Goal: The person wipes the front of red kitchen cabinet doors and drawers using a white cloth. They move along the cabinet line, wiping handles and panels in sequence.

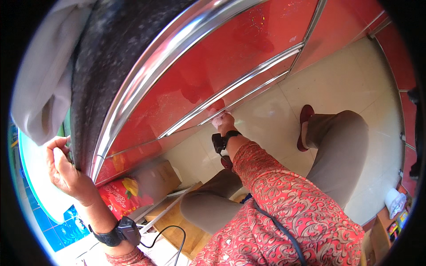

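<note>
Low on the red glossy cabinet front (186, 96), my right hand (227, 122) holds a small pale pink cloth (217, 120). The cloth touches the bottom metal trim near the tiled floor, and most of it is hidden by my fingers. My left hand (68, 176) is raised at the corner of the black speckled countertop (96, 66), fingers curled at its edge. Whether it grips that edge I cannot tell. Grey-white fabric (46, 66) hangs just above my left hand. A black device is strapped to each wrist.
Beige floor tiles (332, 76) lie around my shoes. A cardboard box (159, 176) and a red printed bag (121, 198) stand by the cabinet's left end. A wooden board (176, 229) is under my bent leg. Cables run from the wrist devices. A white plastic bag (395, 201) sits at the right.
</note>
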A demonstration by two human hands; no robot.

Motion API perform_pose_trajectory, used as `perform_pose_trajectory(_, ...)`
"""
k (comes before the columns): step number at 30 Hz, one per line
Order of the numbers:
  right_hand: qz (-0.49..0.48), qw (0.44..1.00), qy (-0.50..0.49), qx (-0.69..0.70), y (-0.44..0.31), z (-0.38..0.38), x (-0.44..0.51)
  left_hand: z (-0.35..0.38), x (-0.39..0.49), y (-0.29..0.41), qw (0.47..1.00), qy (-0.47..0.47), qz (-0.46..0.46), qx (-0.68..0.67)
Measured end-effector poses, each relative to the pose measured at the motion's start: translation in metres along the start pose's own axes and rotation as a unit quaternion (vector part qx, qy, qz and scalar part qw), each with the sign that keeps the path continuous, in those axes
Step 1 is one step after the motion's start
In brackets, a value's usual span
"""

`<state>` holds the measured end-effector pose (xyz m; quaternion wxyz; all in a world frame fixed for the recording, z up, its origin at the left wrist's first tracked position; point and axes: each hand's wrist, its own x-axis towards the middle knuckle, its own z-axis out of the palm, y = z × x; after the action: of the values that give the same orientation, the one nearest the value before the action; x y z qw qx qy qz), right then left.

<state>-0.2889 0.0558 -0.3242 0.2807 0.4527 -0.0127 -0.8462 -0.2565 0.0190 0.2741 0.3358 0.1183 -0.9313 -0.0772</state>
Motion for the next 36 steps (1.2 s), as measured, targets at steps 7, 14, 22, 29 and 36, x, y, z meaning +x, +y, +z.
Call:
perform_pose_trajectory(7, -0.157, 0.911, -0.026, -0.381, -0.039, -0.027, 0.007, -0.003, -0.002, -0.005, 0.999, -0.005, -0.047, -0.017)
perform_pose_trajectory(14, -0.072, 0.994, 0.062, 0.048, -0.147, 0.020, 0.004, -0.009, 0.001, -0.013, 0.998, -0.013, 0.017, 0.066)
perform_pose_trajectory(22, -0.312, 0.897, 0.212, -0.230, -0.298, 0.056, -0.009, -0.006, 0.002, -0.018, 0.994, -0.022, 0.049, 0.096)
perform_pose_trajectory(29, -0.460, 0.835, 0.156, -0.260, -0.369, 0.091, -0.041, -0.017, 0.006, -0.037, 0.977, -0.072, 0.144, 0.140)
perform_pose_trajectory(36, -0.365, 0.826, 0.235, -0.359, -0.271, 0.061, -0.022, -0.011, -0.001, -0.013, 0.997, -0.065, -0.006, 0.046)
